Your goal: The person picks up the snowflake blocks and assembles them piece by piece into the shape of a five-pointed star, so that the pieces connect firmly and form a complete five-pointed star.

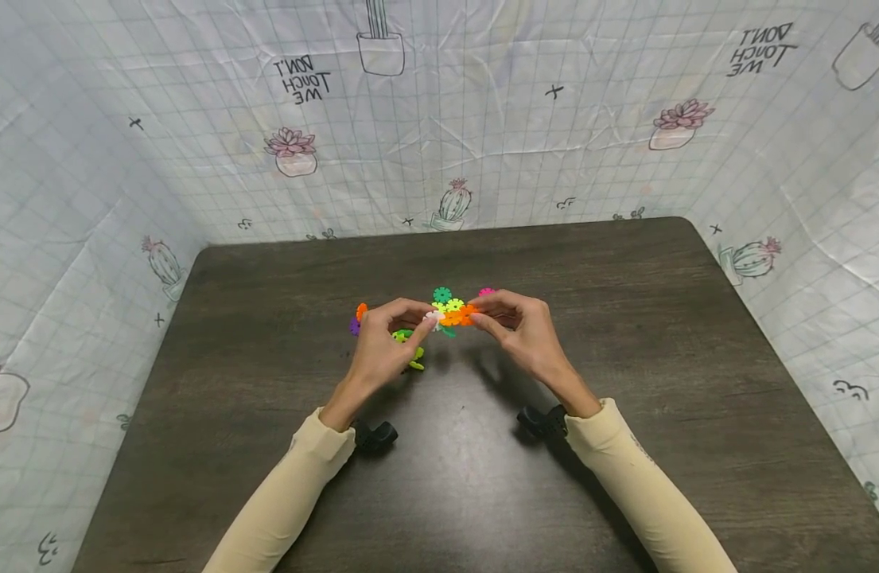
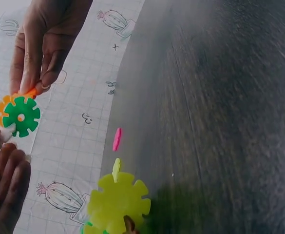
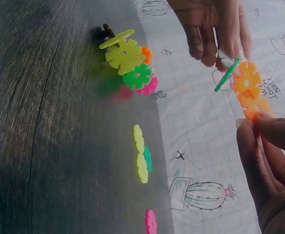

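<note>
Both hands meet over the middle of the table on a short chain of notched plastic discs. My left hand pinches the white disc at one end between thumb and fingers. At the other end, my right hand grips the orange discs. A green disc stands crosswise on the chain, next to the white one, in the left wrist view. Beneath my left hand, partly hidden by it, is an assembly of discs with yellow-green, green and pink pieces.
Loose discs lie on the dark table behind the hands: yellow, green and pink. Orange and purple discs show left of my left hand. A patterned white sheet encloses the table's back and sides.
</note>
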Motion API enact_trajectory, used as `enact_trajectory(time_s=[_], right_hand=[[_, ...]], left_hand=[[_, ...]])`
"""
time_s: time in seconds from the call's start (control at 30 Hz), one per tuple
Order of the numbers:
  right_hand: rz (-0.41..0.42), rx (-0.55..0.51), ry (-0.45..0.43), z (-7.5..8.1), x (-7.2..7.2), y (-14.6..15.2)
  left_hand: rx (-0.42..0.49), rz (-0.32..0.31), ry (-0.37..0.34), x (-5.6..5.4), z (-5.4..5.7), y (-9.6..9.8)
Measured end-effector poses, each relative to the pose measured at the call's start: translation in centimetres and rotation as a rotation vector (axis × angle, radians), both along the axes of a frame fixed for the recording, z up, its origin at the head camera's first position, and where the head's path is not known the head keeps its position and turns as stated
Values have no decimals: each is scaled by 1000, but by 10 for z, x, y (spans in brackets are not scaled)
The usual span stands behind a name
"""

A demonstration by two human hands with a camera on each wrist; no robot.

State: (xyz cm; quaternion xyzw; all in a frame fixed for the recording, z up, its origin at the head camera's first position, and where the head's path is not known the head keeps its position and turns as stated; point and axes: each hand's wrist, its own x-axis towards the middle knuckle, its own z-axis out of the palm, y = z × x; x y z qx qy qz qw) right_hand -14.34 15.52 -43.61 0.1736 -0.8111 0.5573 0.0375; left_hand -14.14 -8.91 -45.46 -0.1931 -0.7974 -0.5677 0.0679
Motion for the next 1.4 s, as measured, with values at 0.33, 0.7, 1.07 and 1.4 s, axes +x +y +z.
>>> enact_trajectory(time_s=[0.33,0.7,1.07,1.4], right_hand=[[55,-26,-11,-1,-1,-10],[60,81,-26,-7,-9,-15],[197,296,-44,-33,-10,-53],[193,358,-63,-42,-10,-74]], left_hand=[[-91,-68,-22,1,3,-5],[-86,13,-11,-4,1,-22],[-81,115,-31,-6,1,-50],[-58,159,-34,-7,-2,-61]])
